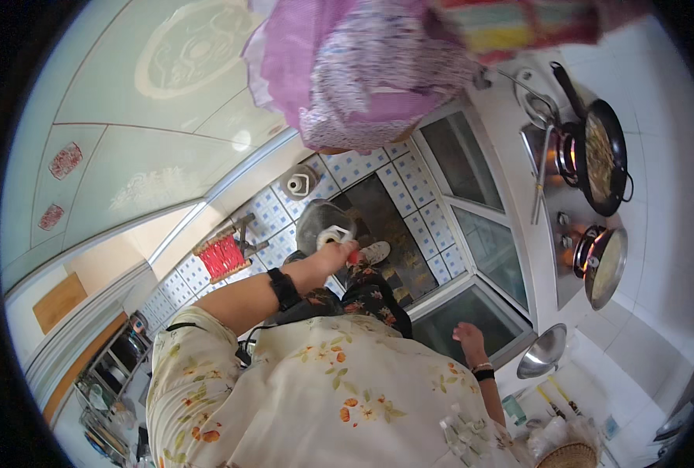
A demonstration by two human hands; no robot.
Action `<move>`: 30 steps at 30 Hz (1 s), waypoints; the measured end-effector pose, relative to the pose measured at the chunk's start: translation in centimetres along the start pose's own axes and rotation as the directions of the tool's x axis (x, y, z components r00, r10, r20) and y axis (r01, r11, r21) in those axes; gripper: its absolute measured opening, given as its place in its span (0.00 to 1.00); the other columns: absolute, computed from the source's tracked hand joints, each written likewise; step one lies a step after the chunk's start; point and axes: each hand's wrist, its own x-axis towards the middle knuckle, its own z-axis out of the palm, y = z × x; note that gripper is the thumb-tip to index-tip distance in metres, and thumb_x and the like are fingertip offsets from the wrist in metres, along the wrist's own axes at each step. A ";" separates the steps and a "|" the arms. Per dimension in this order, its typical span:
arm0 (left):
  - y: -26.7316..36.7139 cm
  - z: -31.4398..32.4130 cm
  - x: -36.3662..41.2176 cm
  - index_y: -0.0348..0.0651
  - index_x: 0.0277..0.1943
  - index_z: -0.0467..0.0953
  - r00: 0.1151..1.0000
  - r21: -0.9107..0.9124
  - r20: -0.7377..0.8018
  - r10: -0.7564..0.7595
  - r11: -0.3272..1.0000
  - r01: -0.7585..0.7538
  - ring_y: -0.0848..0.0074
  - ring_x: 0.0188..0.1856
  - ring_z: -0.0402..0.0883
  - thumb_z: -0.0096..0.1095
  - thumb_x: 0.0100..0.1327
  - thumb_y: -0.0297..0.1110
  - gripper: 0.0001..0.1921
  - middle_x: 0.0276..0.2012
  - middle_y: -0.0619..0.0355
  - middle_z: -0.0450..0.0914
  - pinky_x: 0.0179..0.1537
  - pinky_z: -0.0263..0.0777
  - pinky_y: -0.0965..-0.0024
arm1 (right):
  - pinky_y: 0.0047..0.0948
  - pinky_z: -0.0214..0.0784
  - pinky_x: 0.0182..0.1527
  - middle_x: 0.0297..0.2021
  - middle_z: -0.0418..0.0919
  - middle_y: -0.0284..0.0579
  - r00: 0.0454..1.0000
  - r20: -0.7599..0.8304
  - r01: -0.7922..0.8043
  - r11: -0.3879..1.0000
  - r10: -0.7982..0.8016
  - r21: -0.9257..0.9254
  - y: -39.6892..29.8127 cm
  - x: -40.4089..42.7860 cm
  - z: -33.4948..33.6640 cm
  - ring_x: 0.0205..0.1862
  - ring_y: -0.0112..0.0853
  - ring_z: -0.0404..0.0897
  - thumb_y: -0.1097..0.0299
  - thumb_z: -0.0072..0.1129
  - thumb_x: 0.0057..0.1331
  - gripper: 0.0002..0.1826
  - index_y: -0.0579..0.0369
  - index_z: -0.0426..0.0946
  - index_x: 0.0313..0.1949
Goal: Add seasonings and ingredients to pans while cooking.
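My left hand (340, 256), with a black band on its wrist, reaches down over a large translucent plastic jug (323, 217) on the floor. Its fingers are closed on a small red piece, probably a cap (354, 257). The jug's white handle and neck show just beyond the hand; whether the hand touches them I cannot tell. At my right side, my right hand (470, 339) hangs in front of the glass cabinet doors (470, 316). Its fingers are loosely curled, the thumb is apart, and no object shows in it.
On the lit stove (563, 257) at right are a black frying pan (601, 158) with food and a second pan (607, 269). A metal bowl (543, 351) sits nearby. Ahead stands a person in a purple apron (376, 70). Another jug (298, 182) and a red-seated folding stool (221, 256) occupy the floor.
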 end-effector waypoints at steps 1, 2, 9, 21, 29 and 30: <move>-2.9 -1.9 2.7 0.42 0.44 0.77 0.999 -0.036 -0.046 0.017 0.999 -0.019 0.74 0.36 0.69 0.45 0.71 0.54 0.23 0.32 0.59 0.75 0.37 0.64 0.67 | 0.28 0.77 0.40 0.40 0.81 0.48 0.998 0.041 -0.048 0.996 0.045 0.075 0.1 -0.4 0.8 0.38 0.33 0.83 0.72 0.61 0.62 0.20 0.68 0.74 0.52; -4.0 -4.0 3.9 0.36 0.47 0.76 0.997 -0.100 -0.070 -0.024 0.995 0.017 0.71 0.41 0.71 0.46 0.71 0.53 0.25 0.39 0.54 0.77 0.44 0.65 0.66 | 0.29 0.77 0.40 0.40 0.81 0.48 0.992 0.083 -0.102 0.983 0.090 0.155 0.2 -0.6 1.7 0.38 0.33 0.83 0.73 0.62 0.61 0.20 0.68 0.74 0.52; -12.9 -17.2 14.4 0.32 0.40 0.79 0.929 0.078 -0.354 0.104 0.994 -0.081 0.55 0.42 0.80 0.48 0.69 0.51 0.25 0.38 0.42 0.82 0.46 0.70 0.57 | 0.27 0.74 0.49 0.44 0.82 0.46 0.967 0.249 -0.005 0.983 0.052 -0.185 -7.0 -1.6 9.9 0.44 0.31 0.82 0.71 0.60 0.65 0.20 0.66 0.73 0.54; -20.9 -28.0 24.3 0.38 0.47 0.82 0.977 0.834 -0.194 0.090 0.540 0.116 0.54 0.59 0.74 0.50 0.61 0.54 0.27 0.55 0.42 0.76 0.58 0.70 0.56 | 0.26 0.72 0.48 0.43 0.82 0.42 0.961 0.269 0.055 0.913 0.060 -0.403 -11.6 -2.6 15.2 0.45 0.27 0.80 0.68 0.56 0.69 0.17 0.65 0.73 0.53; -25.4 -30.9 26.1 0.35 0.30 0.82 0.817 0.689 -0.252 0.519 0.689 -0.226 0.51 0.52 0.76 0.60 0.60 0.46 0.18 0.45 0.40 0.79 0.51 0.71 0.55 | 0.26 0.72 0.47 0.42 0.82 0.41 0.960 0.278 0.094 0.885 0.042 -0.456 -6.3 0.6 14.6 0.43 0.27 0.80 0.65 0.57 0.69 0.18 0.63 0.73 0.53; -25.7 -30.1 26.1 0.33 0.31 0.80 0.538 0.651 -0.469 0.701 0.686 -0.326 0.49 0.47 0.78 0.64 0.58 0.43 0.17 0.40 0.38 0.80 0.47 0.72 0.54 | 0.27 0.72 0.48 0.42 0.82 0.41 0.957 0.291 0.130 0.882 0.008 -0.452 -6.4 1.0 15.0 0.44 0.27 0.80 0.66 0.56 0.69 0.17 0.63 0.73 0.54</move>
